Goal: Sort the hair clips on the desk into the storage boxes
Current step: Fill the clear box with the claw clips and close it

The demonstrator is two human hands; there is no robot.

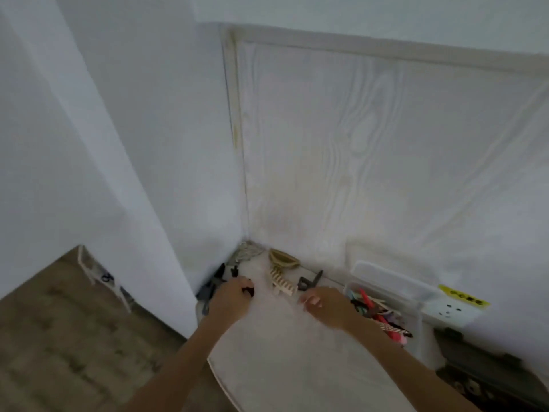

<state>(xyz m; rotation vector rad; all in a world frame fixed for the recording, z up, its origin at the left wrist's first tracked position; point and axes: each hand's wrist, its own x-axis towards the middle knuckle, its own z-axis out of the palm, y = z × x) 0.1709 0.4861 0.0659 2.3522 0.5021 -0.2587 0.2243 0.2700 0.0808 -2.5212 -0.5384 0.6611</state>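
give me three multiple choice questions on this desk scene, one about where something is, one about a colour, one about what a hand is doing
1. Where does the clear storage box sit on the desk?
A. at its right side, next to the right hand
B. in the far left corner
C. on the floor

2. What colour is the claw clip lying between the two hands?
A. bright red
B. cream
C. blue

3. What is the left hand doing?
A. lying flat and empty
B. gripping a small dark clip
C. lifting the box

Answers:
1 A: the box stands by the wall just beyond the right hand.
2 B: its pale toothed body shows cream against the white desk.
3 B: the fingers curl round a dark clip at the fingertips.
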